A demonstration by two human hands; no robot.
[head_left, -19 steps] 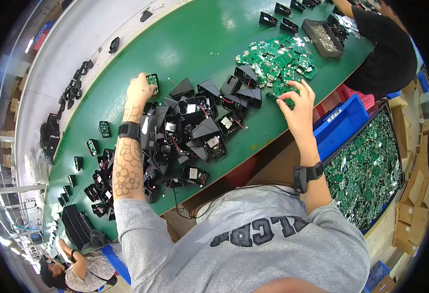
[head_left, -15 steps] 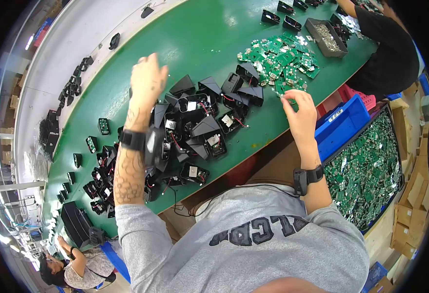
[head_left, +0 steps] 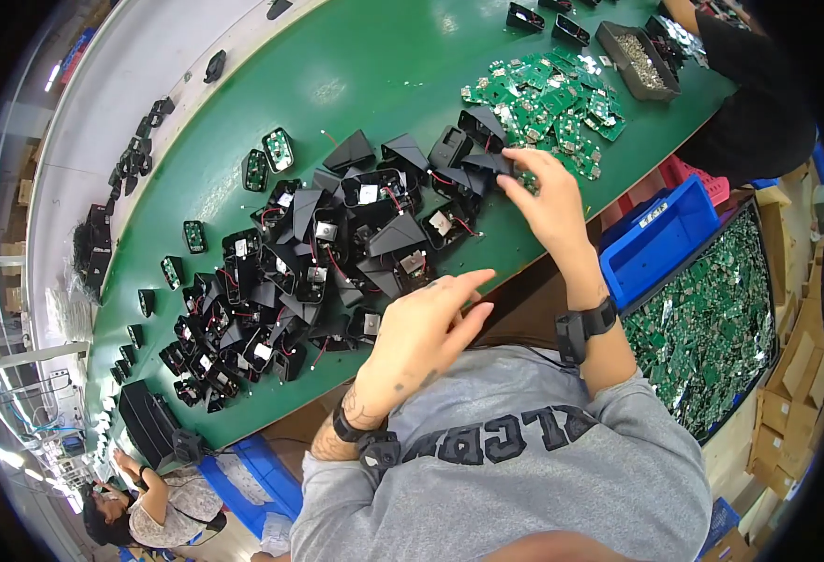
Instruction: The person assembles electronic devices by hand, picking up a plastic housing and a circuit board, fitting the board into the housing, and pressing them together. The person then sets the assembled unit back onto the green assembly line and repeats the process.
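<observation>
My left hand (head_left: 430,328) is open over the near table edge, thumb and fingers apart with nothing between them. At the right end of a heap of black plastic housings (head_left: 398,234), my right hand (head_left: 552,201) has thumb and fingertips on either side of one black housing (head_left: 489,163). Several housings in the heap show red wires and silvery metal parts inside. Beyond the heap, two housings with green circuit boards stand side by side, one (head_left: 279,150) slightly farther than the other (head_left: 254,170). Loose green circuit boards (head_left: 548,103) are piled just past my right hand.
A grey bin of small metal parts (head_left: 638,61) stands far right, by a co-worker's dark sleeve (head_left: 754,56). Right of me are a blue bin (head_left: 660,239) and a large tray of boards (head_left: 702,328). Several board-filled housings (head_left: 172,272) line the left; another person (head_left: 154,506) sits there.
My left hand has come back from the far side of the heap to the near edge. My right hand has moved left onto a black housing. Two board-filled housings now show beyond the heap.
</observation>
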